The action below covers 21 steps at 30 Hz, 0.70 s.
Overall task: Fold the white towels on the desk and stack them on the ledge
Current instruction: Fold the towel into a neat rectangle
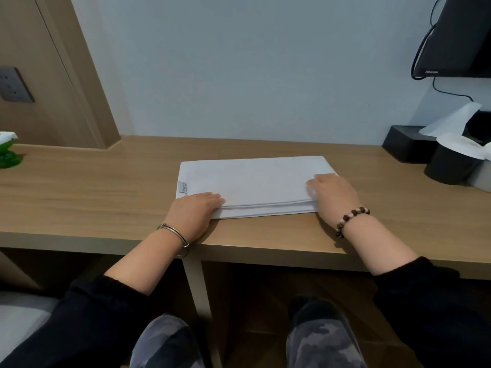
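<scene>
A white towel (252, 181) lies folded into a flat rectangle on the wooden desk (93, 187), with a small grey label at its left edge. My left hand (195, 215) rests on the towel's near left corner, fingers lying flat on the cloth. At the near right corner, my right hand (332, 196) has its fingers curled over the towel's edge, and part of the cloth is hidden under it.
A black tissue box (406, 144) and a black round holder with white paper (449, 166) stand at the desk's right end. A black screen (457, 35) with cables hangs above them. A green object (8, 152) sits at the far left, below a wall socket (14, 85).
</scene>
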Motion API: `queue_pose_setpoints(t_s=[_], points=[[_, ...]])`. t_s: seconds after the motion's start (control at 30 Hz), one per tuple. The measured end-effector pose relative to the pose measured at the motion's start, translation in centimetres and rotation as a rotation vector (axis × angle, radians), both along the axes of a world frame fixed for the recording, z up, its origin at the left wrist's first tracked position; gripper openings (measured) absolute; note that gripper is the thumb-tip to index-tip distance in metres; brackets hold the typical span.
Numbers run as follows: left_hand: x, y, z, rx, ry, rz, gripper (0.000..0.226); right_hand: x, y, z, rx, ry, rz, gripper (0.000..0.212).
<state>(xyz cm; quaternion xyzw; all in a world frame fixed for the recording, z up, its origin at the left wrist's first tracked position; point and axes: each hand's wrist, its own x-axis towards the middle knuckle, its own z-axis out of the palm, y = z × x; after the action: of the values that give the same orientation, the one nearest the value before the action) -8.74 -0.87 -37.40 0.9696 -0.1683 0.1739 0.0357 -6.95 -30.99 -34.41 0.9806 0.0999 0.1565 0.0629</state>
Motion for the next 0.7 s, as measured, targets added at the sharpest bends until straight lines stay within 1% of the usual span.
queue_pose_setpoints(t_s=[0.07, 0.13, 0.2, 0.27, 0.37, 0.5, 0.6, 0.7], points=[[0.1, -0.1, 0.0, -0.005, 0.011, 0.034, 0.031, 0.0, 1.9, -0.4, 0.075, 0.113, 0.129, 0.033], [0.4, -0.3, 0.5, -0.036, 0.019, 0.087, 0.033, 0.3, 2.8, -0.8, 0.105, 0.171, 0.136, 0.042], [0.7, -0.6, 1.3, -0.074, -0.003, 0.136, 0.032, 0.9, 3.1, -1.1, 0.115, 0.173, 0.119, 0.045], [0.7, -1.1, 2.1, -0.099, -0.061, 0.139, 0.031, 1.2, 3.2, -1.1, 0.102, 0.169, 0.113, 0.046], [-0.4, -1.8, 2.1, -0.041, -0.108, 0.09, 0.033, 1.1, 3.1, -1.1, 0.08, 0.169, 0.097, 0.045], [-1.9, -1.7, 0.6, 0.098, -0.038, 0.072, 0.022, 1.2, 2.9, -1.2, 0.062, 0.19, 0.097, 0.048], [-1.7, -1.3, 0.6, 0.119, -0.005, 0.096, 0.026, 1.0, 2.8, -0.8, 0.059, 0.212, 0.102, 0.049], [-1.5, -1.1, 0.8, 0.129, 0.03, 0.077, 0.033, 0.4, 1.9, -0.1, 0.075, 0.118, 0.122, 0.048]])
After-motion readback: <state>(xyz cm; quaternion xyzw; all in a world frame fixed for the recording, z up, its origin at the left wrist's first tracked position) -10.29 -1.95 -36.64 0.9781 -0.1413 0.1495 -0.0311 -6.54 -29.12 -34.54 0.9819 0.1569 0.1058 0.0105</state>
